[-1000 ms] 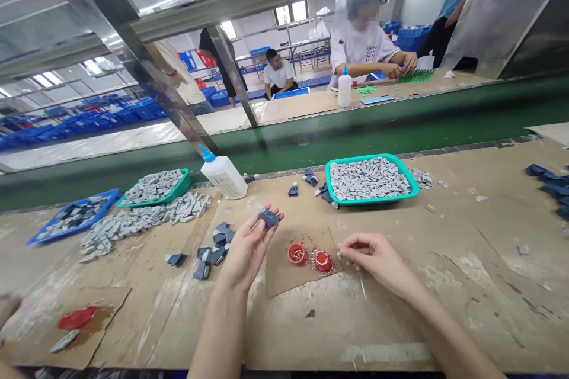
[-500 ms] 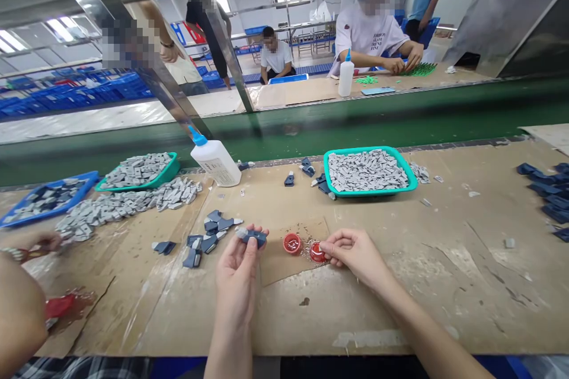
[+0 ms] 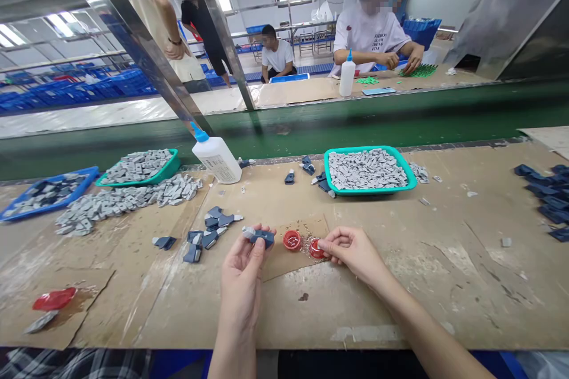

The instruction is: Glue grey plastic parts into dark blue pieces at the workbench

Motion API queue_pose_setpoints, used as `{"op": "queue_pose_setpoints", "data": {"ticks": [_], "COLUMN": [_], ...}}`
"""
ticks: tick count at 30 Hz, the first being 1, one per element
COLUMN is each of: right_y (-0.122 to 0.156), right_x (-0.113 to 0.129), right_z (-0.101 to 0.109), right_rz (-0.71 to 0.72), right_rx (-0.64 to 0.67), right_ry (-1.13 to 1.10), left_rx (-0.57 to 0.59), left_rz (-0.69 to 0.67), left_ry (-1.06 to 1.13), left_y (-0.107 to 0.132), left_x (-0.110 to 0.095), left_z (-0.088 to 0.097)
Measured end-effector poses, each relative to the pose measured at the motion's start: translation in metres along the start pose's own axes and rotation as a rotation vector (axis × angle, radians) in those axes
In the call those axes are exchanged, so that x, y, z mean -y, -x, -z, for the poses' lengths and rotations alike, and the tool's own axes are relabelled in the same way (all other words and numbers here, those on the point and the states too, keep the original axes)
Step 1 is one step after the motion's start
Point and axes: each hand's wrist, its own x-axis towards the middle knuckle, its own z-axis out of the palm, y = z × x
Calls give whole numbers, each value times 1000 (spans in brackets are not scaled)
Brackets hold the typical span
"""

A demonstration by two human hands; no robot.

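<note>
Left hand (image 3: 240,275) grips dark blue piece (image 3: 261,238), right hand (image 3: 351,251) pinches at red cap (image 3: 316,249)
Left hand curled, thumb and fingers closed on the piece, which has a grey end and sits just over the left edge of a cardboard sheet (image 3: 284,266) on the surface (image 3: 444,290). Right hand closed to a pinch, fingertips (image 3: 323,244) at the cap's rim; anything between them too small to tell. Second red cap (image 3: 291,240) just left of the first, on the same sheet. Loose dark blue pieces (image 3: 208,228) beside the left hand. Teal tray (image 3: 368,148) of grey pieces beyond the hands; white glue bottle (image 3: 216,160) with blue nozzle further left
</note>
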Motion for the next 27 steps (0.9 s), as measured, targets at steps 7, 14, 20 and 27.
{"op": "queue_pose_setpoints", "data": {"ticks": [7, 14, 20, 27], "right_y": [0, 1, 2, 3], "right_x": [-1, 0, 1, 0], "right_z": [0, 1, 1, 1], "right_rz": [5, 13, 6, 4], "right_rx": [6, 6, 1, -2], "right_ry": [-4, -3, 5, 25], "left_rx": [10, 6, 15, 11], "left_rz": [14, 38, 44, 53], "left_ry": [5, 36, 39, 25], "left_y": [4, 6, 7, 10], "left_x": [4, 4, 4, 3], "left_z": [3, -1, -1, 0]}}
